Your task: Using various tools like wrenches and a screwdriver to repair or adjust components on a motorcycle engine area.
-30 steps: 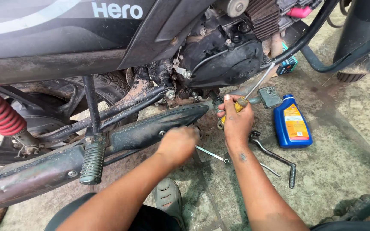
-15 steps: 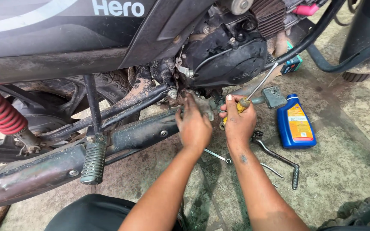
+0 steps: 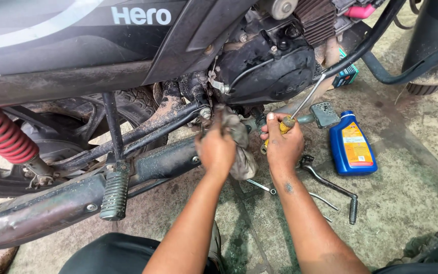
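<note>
grey concrete floor [image 3: 411, 203], stained w/ oil, runs under a black motorcycle [image 3: 128, 45] parked across the top of the head view. left hand [image 3: 216, 149] sits near centre, its grip clamped on a dirty grey rag [image 3: 244, 152], pressed up against the underside of the black engine casing [image 3: 269, 71] at 12 o'clock from the hand. right hand [image 3: 282, 147] is just beside it at 3 o'clock, grip closed tight round the yellow handle of a long steel-shaft screwdriver [image 3: 305, 101]; shaft slants up toward 1 o'clock, tip near the casing's lower right edge. rag lies between the two hands, touching both.

at 3 o'clock from the right hand, a blue plastic oil bottle [image 3: 352, 144] lies flat on the floor. at 4 o'clock, a black bent metal lever [image 3: 330, 185] & a slim silver spanner [image 3: 259, 186] rest on the floor near the right forearm. at 9 o'clock from the left hand: a ribbed rubber footpeg [image 3: 113, 195], dusty exhaust pipe [image 3: 36, 213], & further out a red coil shock spring [image 3: 3, 137].
</note>
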